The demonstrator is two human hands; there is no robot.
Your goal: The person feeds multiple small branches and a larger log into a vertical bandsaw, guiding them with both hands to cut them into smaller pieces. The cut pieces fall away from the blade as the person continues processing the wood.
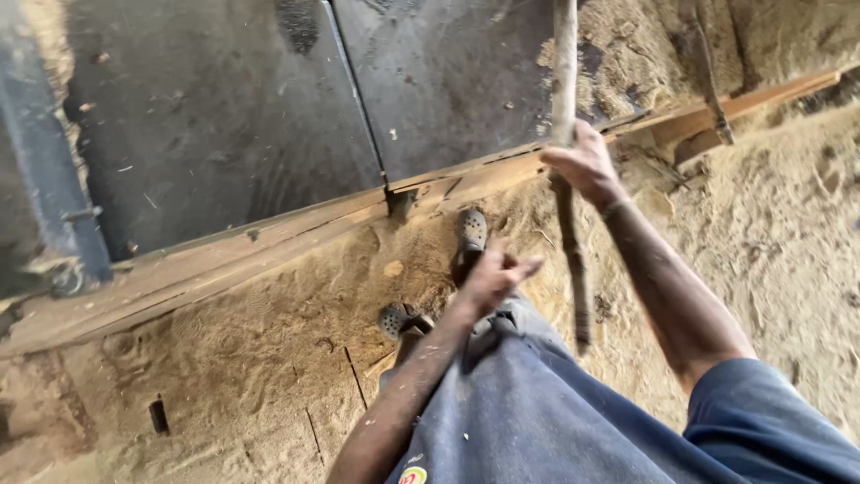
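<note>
Sawdust [269,358] covered the ground everywhere, heaped thick from six o'clock out to three o'clock, and one person stood in it, seen from above. Two hands showed, both the person's own. At about one o'clock the right hand [587,166] was clamped around one long wooden stick [566,90], which ran nearly straight from the top edge at twelve o'clock down past the hand to a lower end near the person's leg, just right of centre. The left hand [494,278] hung near the centre with its fingers loosely spread and apart, holding nothing and touching nothing that could be made out, just left of the stick's lower stretch. Two dark perforated clogs [470,231] showed below that hand, one near the plank and one closer in towards seven o'clock of it, both sunk in the sawdust. Blue trousers and one blue sleeve filled the five o'clock corner. One long wooden plank [269,237] ran slantwise from nine o'clock up to two o'clock, and above it lay two dark metal panels [224,116] side by side, meeting at one seam near twelve o'clock. One small dark object [159,417] stuck out of the sawdust at eight o'clock; its kind could not be told.
</note>
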